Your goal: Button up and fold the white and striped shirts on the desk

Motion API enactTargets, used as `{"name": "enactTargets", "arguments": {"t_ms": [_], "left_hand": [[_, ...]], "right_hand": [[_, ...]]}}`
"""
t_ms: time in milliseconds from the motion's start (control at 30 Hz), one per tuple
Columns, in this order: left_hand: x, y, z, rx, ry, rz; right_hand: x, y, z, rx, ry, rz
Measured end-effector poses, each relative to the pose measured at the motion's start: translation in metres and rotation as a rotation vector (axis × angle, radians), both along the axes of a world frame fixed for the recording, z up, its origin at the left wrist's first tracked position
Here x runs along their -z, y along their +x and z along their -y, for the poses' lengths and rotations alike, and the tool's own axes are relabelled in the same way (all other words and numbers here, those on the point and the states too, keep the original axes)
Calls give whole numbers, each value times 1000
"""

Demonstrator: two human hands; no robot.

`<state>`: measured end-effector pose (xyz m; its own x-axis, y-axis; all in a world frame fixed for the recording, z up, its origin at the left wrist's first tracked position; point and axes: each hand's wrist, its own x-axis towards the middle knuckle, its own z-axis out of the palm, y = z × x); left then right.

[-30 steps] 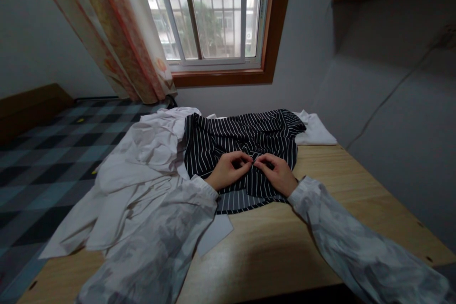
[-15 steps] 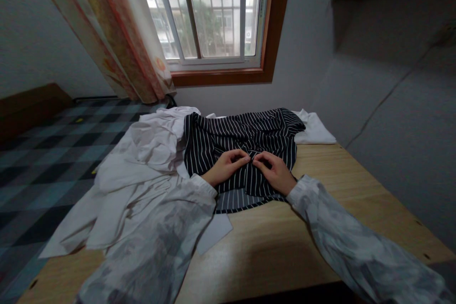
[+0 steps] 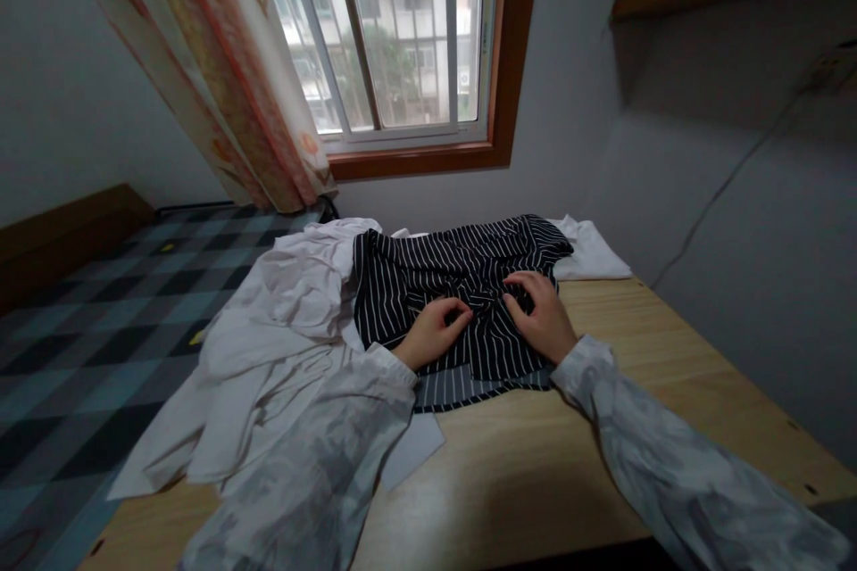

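Observation:
A black garment with thin white stripes (image 3: 428, 263) lies spread on the wooden table, bunched and gathered around its middle. Its lower edge curves toward me and shows a greyer inner side. My left hand (image 3: 435, 332) rests over its lower middle, thumb and forefinger pinched together on the striped cloth. To the right, my right hand (image 3: 544, 319) hovers at or just over the gathered part. Its thumb and fingers are apart, with nothing visible between them; whether the fingertips touch the fabric I cannot tell.
A heap of white clothes (image 3: 268, 348) covers the table's left side. More white cloth (image 3: 593, 252) lies at the back right. A white card (image 3: 413, 446) sits on the wooden table (image 3: 536, 473). Left stands a bed with a checked cover (image 3: 100, 348); a window (image 3: 408, 36) is behind.
My right hand has let go near the middle and moved right and slightly up, its fingers spreading. My left hand stays pinched on the cloth. The camera view has shifted slightly.

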<state>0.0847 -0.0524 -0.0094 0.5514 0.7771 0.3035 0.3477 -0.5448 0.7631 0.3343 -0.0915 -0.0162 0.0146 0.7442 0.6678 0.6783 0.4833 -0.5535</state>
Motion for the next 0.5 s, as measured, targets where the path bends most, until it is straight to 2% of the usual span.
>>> {"name": "enactTargets", "arguments": {"t_ms": [133, 200, 267, 367, 500], "left_hand": [[-5, 0, 5, -16, 92, -70], [-7, 0, 8, -21, 135, -98], [-7, -1, 10, -22, 166, -130], [-5, -1, 11, -9, 195, -212], [-8, -2, 12, 60, 215, -365]], "right_hand": [[11, 46, -35, 253, -23, 53], [16, 68, -54, 345, -129, 51], [18, 85, -70, 418, -303, 32], [12, 98, -89, 477, -496, 76], [1, 103, -107, 473, -537, 154]]}}
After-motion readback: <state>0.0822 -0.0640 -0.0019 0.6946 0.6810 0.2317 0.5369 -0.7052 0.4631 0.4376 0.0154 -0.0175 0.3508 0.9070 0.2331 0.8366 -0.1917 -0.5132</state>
